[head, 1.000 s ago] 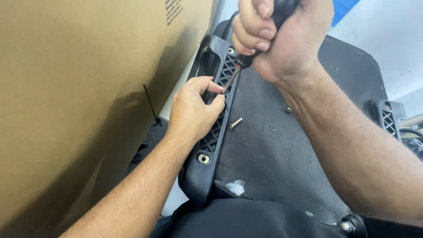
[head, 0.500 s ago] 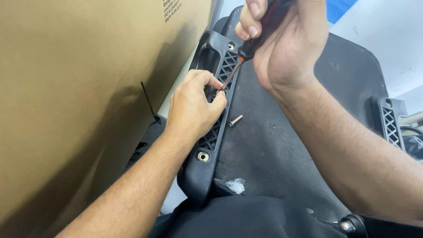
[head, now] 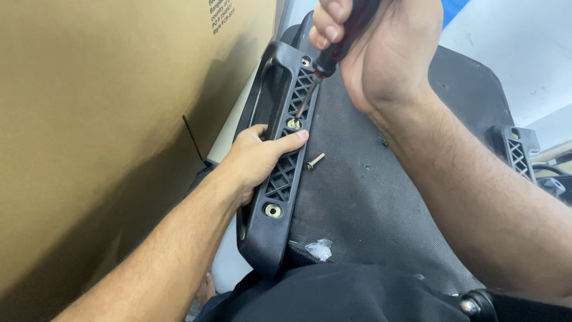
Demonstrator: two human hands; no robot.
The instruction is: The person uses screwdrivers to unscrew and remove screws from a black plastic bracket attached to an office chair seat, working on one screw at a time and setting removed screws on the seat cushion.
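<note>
- The right hand (head: 381, 53) is curled tightly into a fist around the dark handle of a screwdriver (head: 326, 59), held at the top of the view with the thin shaft slanting down and to the left.
- The screwdriver tip sits in a brass-coloured screw (head: 293, 123) seated in the middle hole of a black plastic armrest bracket (head: 280, 173) with a criss-cross ribbed face.
- The left hand (head: 256, 161) is wrapped around the outer edge of that bracket, fingers hidden behind it, the thumb stretched flat across the ribbed face just below the screw being driven.
- The bracket lies along the left edge of a dark fabric seat pad (head: 369, 197); a second brass fitting (head: 273, 210) shows in its lower hole.
- A loose screw (head: 314, 161) lies on the fabric just beside the bracket, to the right of the left thumb.
- A large brown cardboard box (head: 101, 131) stands along the left side.
- Compared with half a second ago, the left thumb has slid down from beside the screw to lie flat below it, and the screwdriver tip now stands clear in the screw head; the loose screw has not moved.
</note>
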